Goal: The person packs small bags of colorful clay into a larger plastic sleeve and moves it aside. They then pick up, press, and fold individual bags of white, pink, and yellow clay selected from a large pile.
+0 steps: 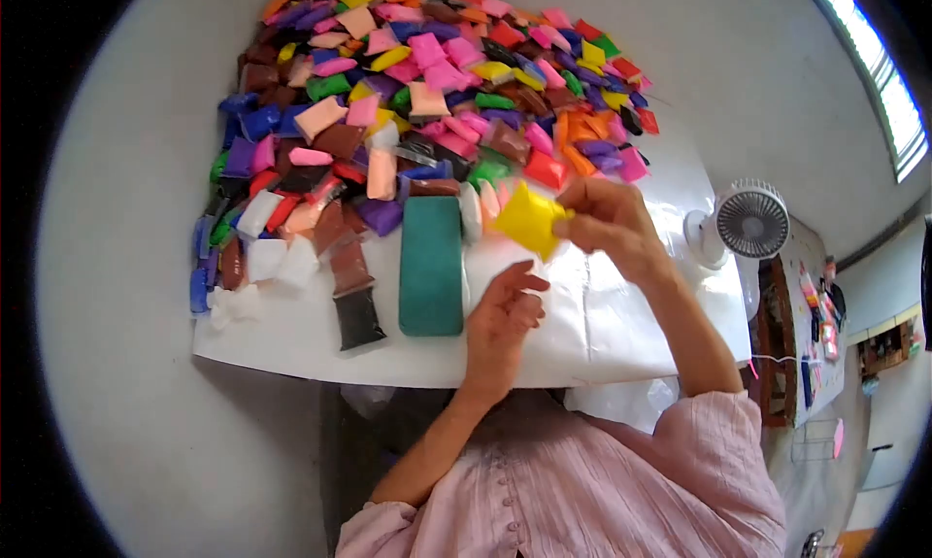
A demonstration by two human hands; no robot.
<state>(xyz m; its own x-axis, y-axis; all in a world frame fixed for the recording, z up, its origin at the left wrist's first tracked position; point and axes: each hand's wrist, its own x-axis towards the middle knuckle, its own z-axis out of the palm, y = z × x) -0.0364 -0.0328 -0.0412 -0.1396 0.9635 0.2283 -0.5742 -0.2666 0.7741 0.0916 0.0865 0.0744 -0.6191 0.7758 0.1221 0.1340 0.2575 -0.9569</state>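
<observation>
Between the thumb and fingers of my right hand is a small yellow packet, a soft-looking pouch of the kind that modelling clay comes in. It is held up above the white tabletop. My left hand hovers just below and to the left of the packet, its fingers loosely bent and apart, with nothing visible in them. To the left of that hand a long green case with rounded corners lies on the table. A black packet lies farther left, below a brown one.
A large heap of packets in many colours covers the back and left of the table. Crumpled white tissue lies at the front left. A small white fan stands at the right edge, with a cluttered side table beyond it.
</observation>
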